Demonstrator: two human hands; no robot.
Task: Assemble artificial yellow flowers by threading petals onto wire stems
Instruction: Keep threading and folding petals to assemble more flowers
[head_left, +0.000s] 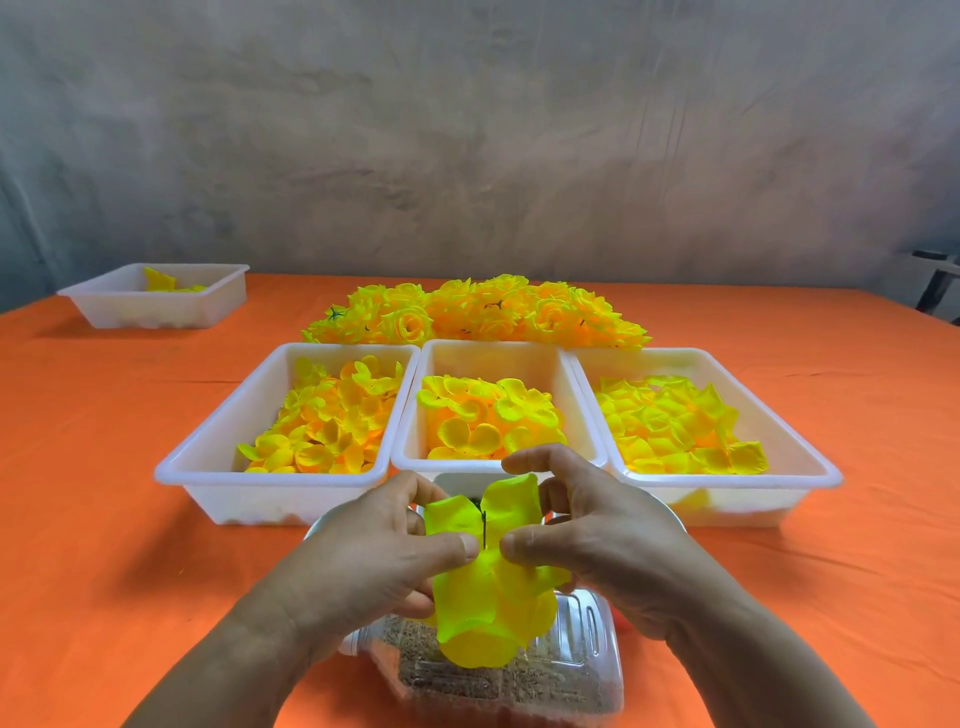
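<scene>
A grey wall (467, 130) backs the orange-clothed desk (104, 467). Mid-desk stand three white tubs (498, 347) of loose yellow petals (327, 421), with finished flowers (478, 312) piled behind. A fourth tub (156, 306) sits at the far left corner. Above a clear bottle (571, 654) of brown grains at the near edge, the left hand (374, 561) and right hand (608, 540) pinch the held petals (483, 613) on a wire stem (484, 527).

the petal piece (483, 597) looks like thin matt fabric, softly creased; the wire stem (484, 527) through it is thin and dark. at 12 o'clock, the row of trays (488, 349) is white, smooth, slightly translucent plastic. the tablecloth (104, 519) is matt orange cloth. at 6 o'clock lies a clear, glossy plastic bottle (582, 644) with grainy brown filling. the wall (467, 130) is rough, mottled grey.
</scene>
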